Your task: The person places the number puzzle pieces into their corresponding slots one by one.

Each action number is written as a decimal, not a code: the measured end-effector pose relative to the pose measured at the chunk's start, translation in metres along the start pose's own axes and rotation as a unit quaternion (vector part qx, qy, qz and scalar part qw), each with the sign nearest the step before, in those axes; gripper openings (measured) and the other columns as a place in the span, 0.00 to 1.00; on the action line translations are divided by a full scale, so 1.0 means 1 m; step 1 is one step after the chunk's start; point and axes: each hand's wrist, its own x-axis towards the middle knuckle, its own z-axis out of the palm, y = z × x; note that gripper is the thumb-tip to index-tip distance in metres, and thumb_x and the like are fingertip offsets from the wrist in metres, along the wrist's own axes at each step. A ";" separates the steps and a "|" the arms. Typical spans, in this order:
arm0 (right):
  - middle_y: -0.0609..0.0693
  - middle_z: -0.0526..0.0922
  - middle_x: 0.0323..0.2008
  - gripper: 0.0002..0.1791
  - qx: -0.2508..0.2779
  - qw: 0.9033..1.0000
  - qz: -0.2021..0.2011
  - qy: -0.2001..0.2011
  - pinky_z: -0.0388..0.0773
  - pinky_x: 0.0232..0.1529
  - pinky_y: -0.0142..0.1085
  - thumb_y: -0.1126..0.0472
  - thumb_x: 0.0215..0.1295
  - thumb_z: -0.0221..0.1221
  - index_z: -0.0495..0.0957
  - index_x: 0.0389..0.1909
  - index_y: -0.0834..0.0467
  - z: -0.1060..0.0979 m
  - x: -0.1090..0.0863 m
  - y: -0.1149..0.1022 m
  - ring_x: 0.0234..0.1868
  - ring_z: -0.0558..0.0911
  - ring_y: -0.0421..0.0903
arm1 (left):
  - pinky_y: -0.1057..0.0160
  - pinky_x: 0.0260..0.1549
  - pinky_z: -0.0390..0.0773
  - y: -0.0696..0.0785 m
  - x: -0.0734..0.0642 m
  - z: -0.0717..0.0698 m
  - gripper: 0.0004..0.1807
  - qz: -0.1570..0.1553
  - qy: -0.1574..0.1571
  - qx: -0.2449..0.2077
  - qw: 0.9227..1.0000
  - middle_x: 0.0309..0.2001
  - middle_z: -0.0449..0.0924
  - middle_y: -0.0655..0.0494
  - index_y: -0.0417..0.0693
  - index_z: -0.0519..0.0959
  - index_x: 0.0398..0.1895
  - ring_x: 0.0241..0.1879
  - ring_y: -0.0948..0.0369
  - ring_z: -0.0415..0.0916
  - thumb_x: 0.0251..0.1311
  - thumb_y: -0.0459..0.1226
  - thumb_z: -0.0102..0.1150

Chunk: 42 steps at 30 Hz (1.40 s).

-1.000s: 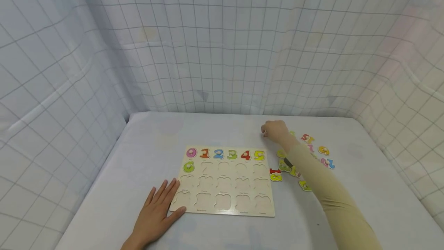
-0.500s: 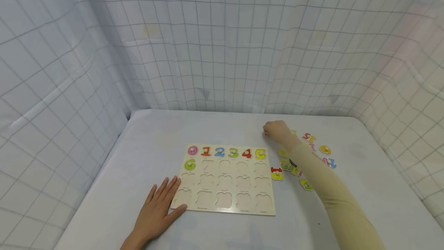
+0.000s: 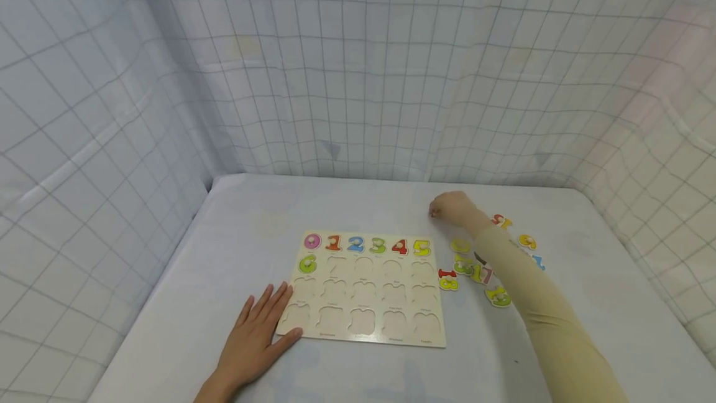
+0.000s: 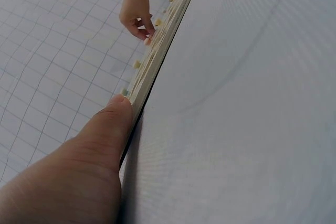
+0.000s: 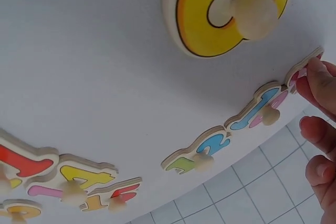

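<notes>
A: Where is your right hand, and what does it do?

B: My right hand (image 3: 454, 208) is just beyond the far right corner of the number puzzle board (image 3: 378, 323). Its thumb and finger pinch a pink number piece (image 5: 295, 77). They cover a part of it, so I cannot read the number, nor tell if it touches the worktop (image 3: 347, 204).

A: And the left hand?

B: My left hand (image 3: 252, 341) lies flat at the left edge of the board, with fingers straight and spread, and the thumb at the near left corner. It grips nothing.

A: Which direction is the important one?

B: In my judgement, from the pinched piece to the board: it lies to the left and toward me. The board's long side runs left to right. The far row is filled, and in the second row only the green 6 (image 3: 307, 264) sits, at the left end. The first unfilled recess (image 3: 337, 269), just right of this 6, is nearer to my left fingertips, yet the piece is in my right hand.

A: Other pieces?

B: The red-and-yellow 18 (image 3: 448, 280) is just beside the board's right edge. More lie farther right, partly hidden by my sleeve (image 3: 531, 303).
</notes>
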 end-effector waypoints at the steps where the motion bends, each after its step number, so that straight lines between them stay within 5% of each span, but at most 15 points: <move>1: 0.51 0.84 0.42 0.07 0.002 1.000 0.002 0.001 0.74 0.52 0.45 0.60 0.63 0.62 0.85 0.39 0.56 0.000 0.000 0.001 0.48 0.81 0.52 | 0.51 0.67 0.40 0.000 0.000 0.000 0.42 0.001 0.001 -0.001 1.000 0.71 0.58 0.53 0.48 0.60 0.72 0.70 0.51 0.50 0.60 0.60 0.52; 11: 0.46 0.82 0.28 0.03 0.031 0.999 0.027 0.019 0.76 0.38 0.42 0.60 0.60 0.64 0.82 0.30 0.55 0.004 -0.001 0.005 0.32 0.79 0.46 | 0.51 0.67 0.40 0.001 -0.002 0.001 0.42 -0.001 0.000 0.004 1.000 0.71 0.57 0.54 0.49 0.60 0.72 0.70 0.51 0.50 0.60 0.61 0.52; 23: 0.47 0.79 0.24 0.11 0.019 0.996 0.063 0.060 0.75 0.32 0.40 0.55 0.64 0.61 0.79 0.27 0.57 0.000 -0.001 0.001 0.26 0.75 0.45 | 0.51 0.67 0.41 0.003 -0.001 -0.001 0.42 -0.003 0.000 0.000 1.000 0.71 0.57 0.54 0.49 0.59 0.72 0.70 0.51 0.50 0.60 0.60 0.52; 28: 0.47 0.74 0.20 0.17 -0.026 0.997 0.063 0.022 0.72 0.25 0.38 0.51 0.67 0.58 0.74 0.22 0.57 0.003 0.001 -0.002 0.22 0.71 0.44 | 0.51 0.67 0.41 0.003 -0.001 -0.001 0.42 -0.005 -0.001 -0.002 1.000 0.71 0.57 0.54 0.49 0.59 0.72 0.70 0.51 0.49 0.60 0.60 0.52; 33: 0.50 0.73 0.23 0.16 -0.039 0.997 0.069 -0.008 0.76 0.29 0.42 0.52 0.69 0.54 0.74 0.27 0.60 0.011 -0.003 -0.004 0.25 0.74 0.47 | 0.51 0.67 0.40 0.003 -0.001 0.000 0.42 -0.004 -0.002 -0.002 1.000 0.71 0.57 0.54 0.49 0.59 0.72 0.70 0.51 0.49 0.60 0.60 0.52; 42: 0.47 0.68 0.21 0.20 -0.023 0.996 0.042 0.073 0.73 0.20 0.38 0.46 0.70 0.52 0.71 0.27 0.58 0.013 -0.007 -0.026 0.20 0.70 0.43 | 0.51 0.67 0.40 0.002 -0.002 0.001 0.42 -0.006 -0.004 -0.001 1.000 0.71 0.56 0.54 0.49 0.58 0.72 0.70 0.52 0.48 0.61 0.61 0.51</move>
